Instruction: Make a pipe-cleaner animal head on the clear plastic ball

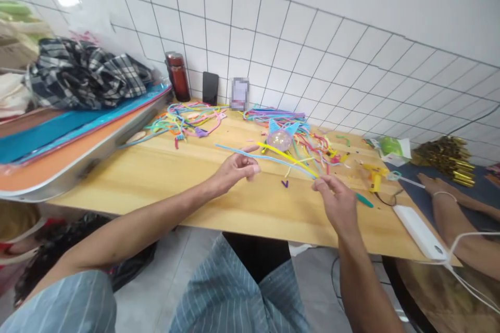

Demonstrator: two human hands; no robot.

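Observation:
My right hand [336, 203] pinches the ends of a yellow pipe cleaner [289, 157] and a light blue pipe cleaner [273, 159] between thumb and fingers. Both stretch leftward above the wooden table. Close by, my left hand [236, 170] has its fingers loosely curved and apart, with the blue one passing along its fingertips; it does not grip it. Behind them sits a clear round ball [279, 140] with light blue pointed pieces on top. A small purple bent piece [285, 183] lies between my hands, and a teal flat piece [364, 200] beside my right hand.
Bundles of coloured pipe cleaners [277, 113] lie along the back, with more [187, 119] at left. A yellow glue gun [375, 177] and white power strip [420, 231] are at right. A red thermos [178, 77] stands by the wall. Another person's arm [453, 213] rests at far right.

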